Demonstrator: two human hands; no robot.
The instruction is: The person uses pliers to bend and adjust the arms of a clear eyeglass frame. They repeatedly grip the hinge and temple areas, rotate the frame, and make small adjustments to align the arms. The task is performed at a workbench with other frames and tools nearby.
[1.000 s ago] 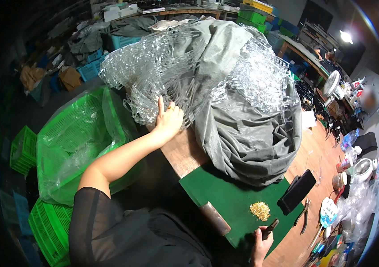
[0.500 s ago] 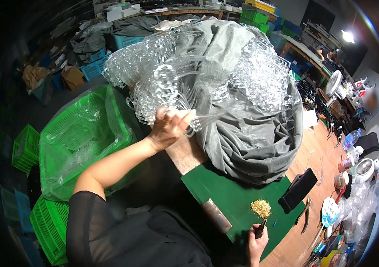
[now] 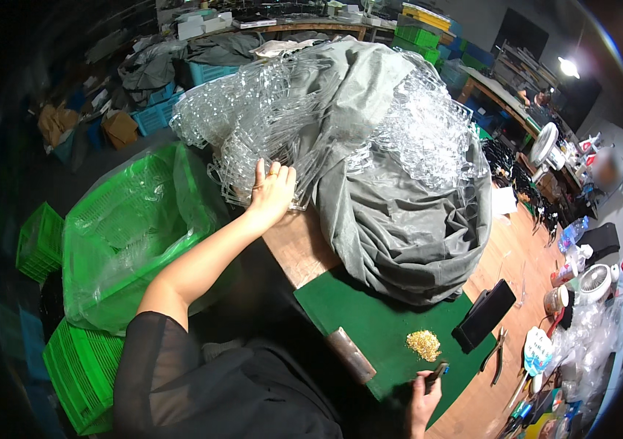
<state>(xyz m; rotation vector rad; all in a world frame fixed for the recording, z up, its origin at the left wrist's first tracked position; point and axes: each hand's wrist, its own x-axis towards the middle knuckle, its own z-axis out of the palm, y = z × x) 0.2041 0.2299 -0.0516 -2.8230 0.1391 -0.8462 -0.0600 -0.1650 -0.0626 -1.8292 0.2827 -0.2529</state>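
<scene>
My left hand (image 3: 273, 192) lies against the near left edge of a big heap of clear plastic frames (image 3: 249, 139), shaped like eyeglass frames. Its fingers are stretched out and the thumb stands apart; a ring shows on one finger. Over the green mat (image 3: 359, 307), my right hand (image 3: 425, 399) is closed around a short dark hand tool (image 3: 437, 372), whose exact kind is unclear. A small blue piece shows at its tip. Just beyond lies a little pile of gold-coloured small parts (image 3: 423, 344). Grey cloth (image 3: 399, 227) is draped around and between the clear frames.
A black phone (image 3: 488, 311) and pliers (image 3: 495, 356) lie right of the gold pile. On the left stands a green crate (image 3: 77, 256) lined with clear plastic. Small fans (image 3: 595, 282), bottles and plastic bags crowd the right edge. Another person (image 3: 538, 99) sits far right.
My left hand has stopped its blurred motion with a clump of clear frames and now rests flatter against the heap. The tool in my right hand has swung from the gold pile toward the blue piece.
</scene>
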